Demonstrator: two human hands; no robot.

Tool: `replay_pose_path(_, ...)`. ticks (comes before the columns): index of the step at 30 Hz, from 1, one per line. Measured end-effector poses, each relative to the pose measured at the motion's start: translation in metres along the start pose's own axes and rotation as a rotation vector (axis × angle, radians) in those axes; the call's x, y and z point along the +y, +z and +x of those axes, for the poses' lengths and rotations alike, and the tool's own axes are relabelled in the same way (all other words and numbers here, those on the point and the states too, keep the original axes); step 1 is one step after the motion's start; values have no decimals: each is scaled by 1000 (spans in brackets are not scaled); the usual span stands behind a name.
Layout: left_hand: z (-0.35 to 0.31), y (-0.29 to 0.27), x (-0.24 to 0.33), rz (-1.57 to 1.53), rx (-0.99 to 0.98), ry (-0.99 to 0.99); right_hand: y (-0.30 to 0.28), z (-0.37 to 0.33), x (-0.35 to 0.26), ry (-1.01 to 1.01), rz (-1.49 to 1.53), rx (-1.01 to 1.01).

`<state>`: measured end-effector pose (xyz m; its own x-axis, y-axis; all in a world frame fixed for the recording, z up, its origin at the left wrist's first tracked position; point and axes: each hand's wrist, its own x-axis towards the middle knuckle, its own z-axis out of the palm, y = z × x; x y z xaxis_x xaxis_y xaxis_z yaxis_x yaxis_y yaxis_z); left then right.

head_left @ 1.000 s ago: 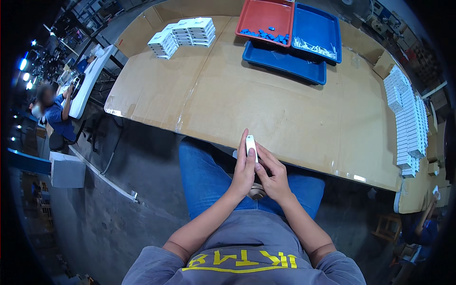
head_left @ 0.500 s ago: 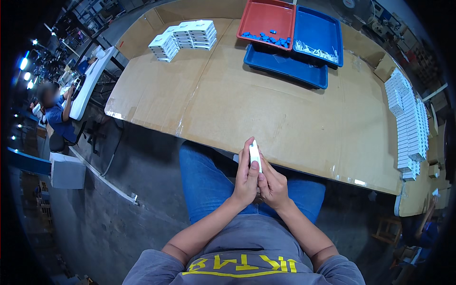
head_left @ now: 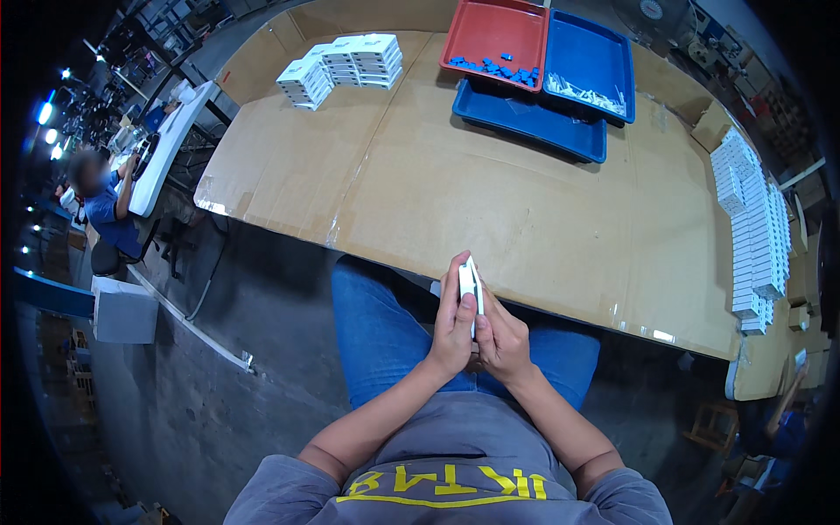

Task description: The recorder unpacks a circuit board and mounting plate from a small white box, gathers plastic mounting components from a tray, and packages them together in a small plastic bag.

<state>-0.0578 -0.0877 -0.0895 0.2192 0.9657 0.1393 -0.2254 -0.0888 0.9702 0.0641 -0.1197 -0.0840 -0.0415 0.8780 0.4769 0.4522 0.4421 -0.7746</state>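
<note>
Just off the table's near edge, above my lap, both hands hold a slim white box (head_left: 466,279) upright between them. My left hand (head_left: 450,337) is closed along its left side, with the thumb on the near face. On the other side, my right hand (head_left: 505,343) presses the box with its thumb low down, close to the left thumb. A dark line splits the box's narrow face lengthwise into two white parts. Most of its broad sides are hidden by my palms and fingers.
The cardboard-covered table (head_left: 437,192) carries stacked white boxes (head_left: 350,63) at far left and tall white stacks (head_left: 751,232) at right. A red tray (head_left: 494,31) with small blue pieces, a blue tray (head_left: 591,57) with white pieces and a lower blue tray (head_left: 529,124) stand at the back.
A dark gap now shows along the white box's narrow face, where it looked nearly solid before. Both hands keep almost the same place and grip.
</note>
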Motion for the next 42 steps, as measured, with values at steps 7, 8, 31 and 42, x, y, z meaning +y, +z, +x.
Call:
replay_pose_path(7, 4, -12, 4, 198, -80, 101, -19, 18, -11, 582, 608, 16)
replay_pose_path(8, 1, -12, 2, 261, -115, 102, -22, 20, -12, 830, 786, -38)
replay_pose_path(31, 7, -4, -1, 258, 145, 390, 9, 2, -44, 563, 668, 30)
replay_pose_path(42, 3, -4, -4, 215, 178, 397, 7, -2, -45, 464, 534, -8)
